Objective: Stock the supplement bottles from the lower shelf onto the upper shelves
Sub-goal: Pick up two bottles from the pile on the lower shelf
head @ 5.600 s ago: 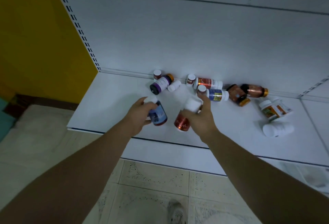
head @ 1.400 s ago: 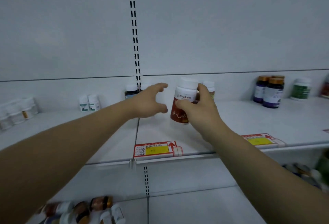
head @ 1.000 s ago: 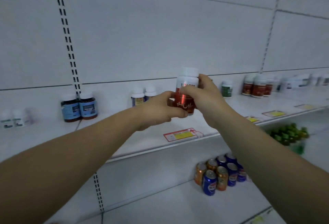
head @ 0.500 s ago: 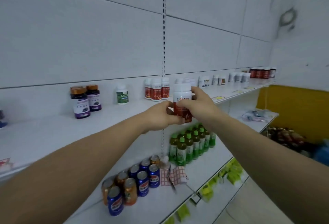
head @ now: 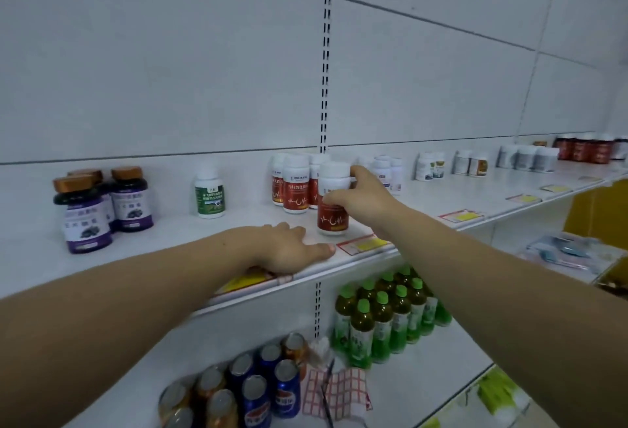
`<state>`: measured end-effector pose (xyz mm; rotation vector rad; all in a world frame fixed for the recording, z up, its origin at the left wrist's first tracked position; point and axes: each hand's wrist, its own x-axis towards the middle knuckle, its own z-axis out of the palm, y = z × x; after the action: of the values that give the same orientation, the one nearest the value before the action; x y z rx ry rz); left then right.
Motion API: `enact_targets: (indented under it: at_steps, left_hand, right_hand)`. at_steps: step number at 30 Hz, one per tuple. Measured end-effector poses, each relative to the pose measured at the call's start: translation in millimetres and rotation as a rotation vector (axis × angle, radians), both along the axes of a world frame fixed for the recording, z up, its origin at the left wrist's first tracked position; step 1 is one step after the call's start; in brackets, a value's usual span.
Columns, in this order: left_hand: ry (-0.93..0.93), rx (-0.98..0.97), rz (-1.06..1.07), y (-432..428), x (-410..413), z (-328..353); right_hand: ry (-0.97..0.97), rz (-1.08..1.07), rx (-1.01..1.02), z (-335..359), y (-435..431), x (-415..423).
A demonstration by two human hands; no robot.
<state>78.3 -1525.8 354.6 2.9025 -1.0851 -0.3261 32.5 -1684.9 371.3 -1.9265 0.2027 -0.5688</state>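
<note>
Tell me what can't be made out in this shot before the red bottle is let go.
All in the head view:
- The right hand covers part of the label on the red bottle.
- The left hand, flat on the shelf, hides most of a yellow price tag.
- Print on every bottle: too small and blurred to read.
- The cans: cut off by the bottom edge.
</note>
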Motion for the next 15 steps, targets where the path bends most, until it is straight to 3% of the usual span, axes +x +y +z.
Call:
enact_targets:
  at_steps: [8,15]
  left_hand:
    - [0.009,0.047,0.124,-15.5,-2.1,-1.8]
    - [0.005,0.048,0.354,-41.8,-16.3,-4.6]
  right_hand:
    - [0.006,0.217,-0.114,-11.9,-21.1,55.4]
    - [-0.063,0.212,-0.278,-15.2,-36.0,73.6]
